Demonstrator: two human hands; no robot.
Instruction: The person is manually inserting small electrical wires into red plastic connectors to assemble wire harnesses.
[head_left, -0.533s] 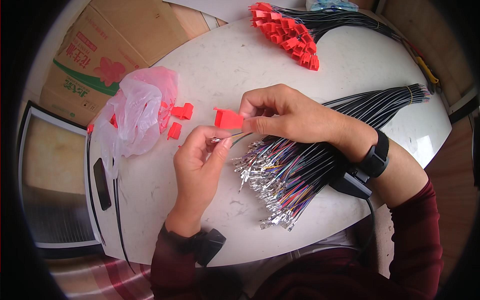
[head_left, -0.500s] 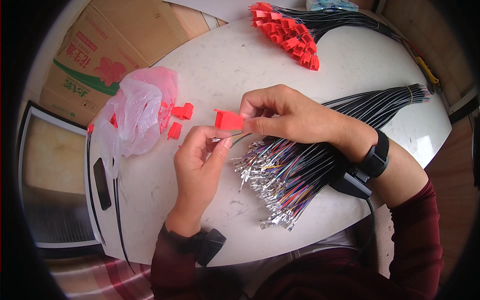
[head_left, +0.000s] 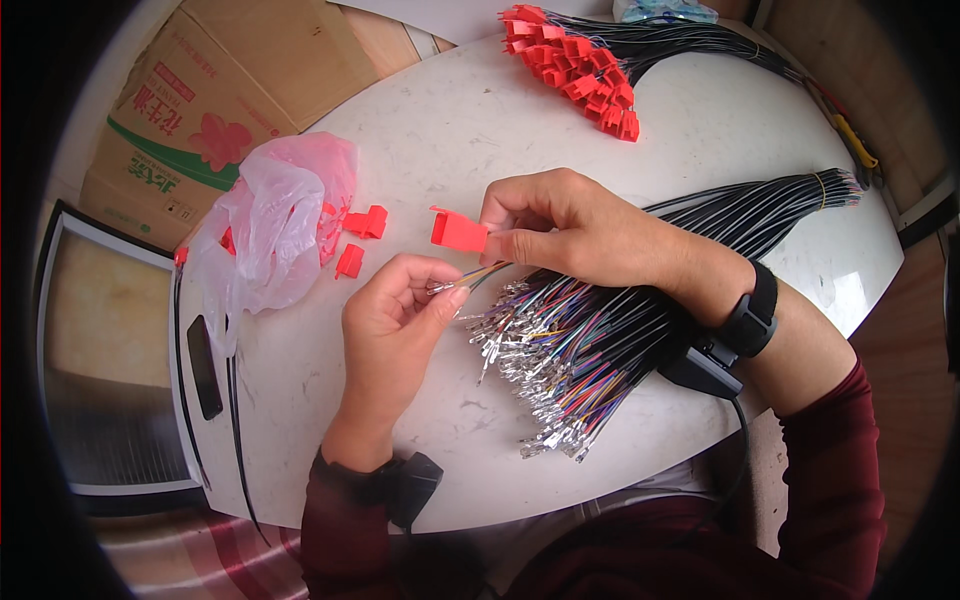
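Between the thumb and fingers of my right hand is a red plastic connector housing, its open end pointing left. Just below and left of it, my left hand pinches a few thin coloured wires close to their metal crimp terminals. The housing and the terminals are apart. Under my right forearm lies a thick bundle of black cables, with many bare terminals fanned out at its left end. Two loose red housings rest on the table left of my hands.
A pink-white plastic bag with red housings inside stands at the left on the white table. Cables fitted with red housings lie at the back. A dark phone-like object sits near the left edge, beside a cardboard box.
My left hand has shifted slightly down and left with the wires, widening the gap to the housing. The red housing has turned a little in my right hand.
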